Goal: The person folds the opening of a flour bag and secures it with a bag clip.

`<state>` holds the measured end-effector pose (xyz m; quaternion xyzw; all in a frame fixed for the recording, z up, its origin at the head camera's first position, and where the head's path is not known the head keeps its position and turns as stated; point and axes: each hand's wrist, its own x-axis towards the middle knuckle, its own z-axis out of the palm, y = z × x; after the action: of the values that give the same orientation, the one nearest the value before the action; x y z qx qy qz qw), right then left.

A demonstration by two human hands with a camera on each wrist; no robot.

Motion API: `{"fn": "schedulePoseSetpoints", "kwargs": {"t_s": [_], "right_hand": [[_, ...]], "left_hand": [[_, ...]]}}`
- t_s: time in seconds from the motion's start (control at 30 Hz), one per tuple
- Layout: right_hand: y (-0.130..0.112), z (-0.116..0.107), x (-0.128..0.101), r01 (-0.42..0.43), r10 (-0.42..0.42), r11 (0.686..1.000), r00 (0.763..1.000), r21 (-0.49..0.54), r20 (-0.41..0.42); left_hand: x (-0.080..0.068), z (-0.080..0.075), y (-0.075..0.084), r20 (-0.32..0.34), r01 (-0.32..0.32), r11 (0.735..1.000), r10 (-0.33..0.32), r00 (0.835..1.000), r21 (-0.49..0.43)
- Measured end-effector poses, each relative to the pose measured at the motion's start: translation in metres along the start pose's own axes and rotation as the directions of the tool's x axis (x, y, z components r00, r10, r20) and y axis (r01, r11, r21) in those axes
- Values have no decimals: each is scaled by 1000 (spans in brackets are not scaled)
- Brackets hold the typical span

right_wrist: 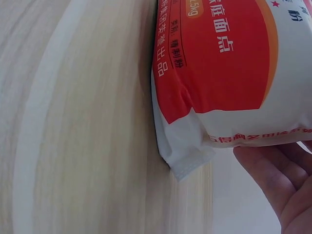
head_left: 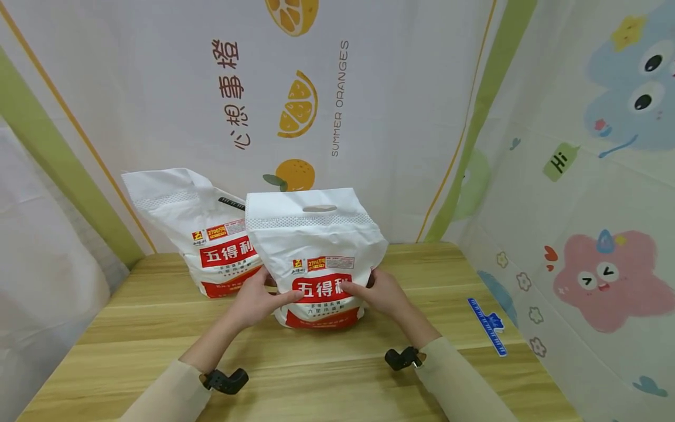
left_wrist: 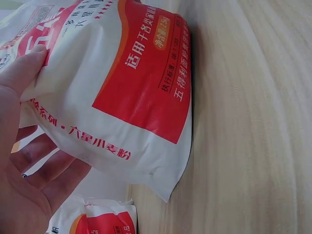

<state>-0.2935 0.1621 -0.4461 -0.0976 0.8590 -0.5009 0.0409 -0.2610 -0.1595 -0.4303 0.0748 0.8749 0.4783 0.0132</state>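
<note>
Two white bags (head_left: 319, 258) (head_left: 213, 243), wood-grain tabletop (head_left: 321, 366), orange-print curtain (head_left: 395, 117)

Free tabletop (head_left: 316, 372) between forearms (head_left: 216, 340), bag (head_left: 321, 264) beyond

– What hangs at the back?
– A white curtain (head_left: 401, 135) with orange fruit prints (head_left: 296, 176), "SUMMER ORANGES" lettering (head_left: 340, 98) and a green stripe (head_left: 484, 105) down its right side.
– And on the right?
– A pale cloth (head_left: 519, 217) showing a pink cartoon star (head_left: 635, 264), a blue figure (head_left: 606, 70) and a green "Hi" tag (head_left: 561, 161).
– The tabletop (head_left: 316, 378)?
– Wood-grained, with a blue strip (head_left: 488, 328) lying near its right edge
</note>
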Motion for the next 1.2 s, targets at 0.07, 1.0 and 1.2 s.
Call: {"fn": "schedulePoseSetpoints", "kwargs": {"t_s": [0.07,1.0,1.2], "right_hand": [[-1,0,0,-1,1,1000,1000,2,0],[-12,-68,-29,168,-177,982,979,-91,-102],[-22,-74,-29,213,-213,977,969,-14,-126]], "left_hand": [[-1,0,1,-5,-4,1000,4,1000,-1],[-47,-43,68,-248,-350,831,483,840,433],[-38,-51,108,-209,-438,784,564,799,440]]}}
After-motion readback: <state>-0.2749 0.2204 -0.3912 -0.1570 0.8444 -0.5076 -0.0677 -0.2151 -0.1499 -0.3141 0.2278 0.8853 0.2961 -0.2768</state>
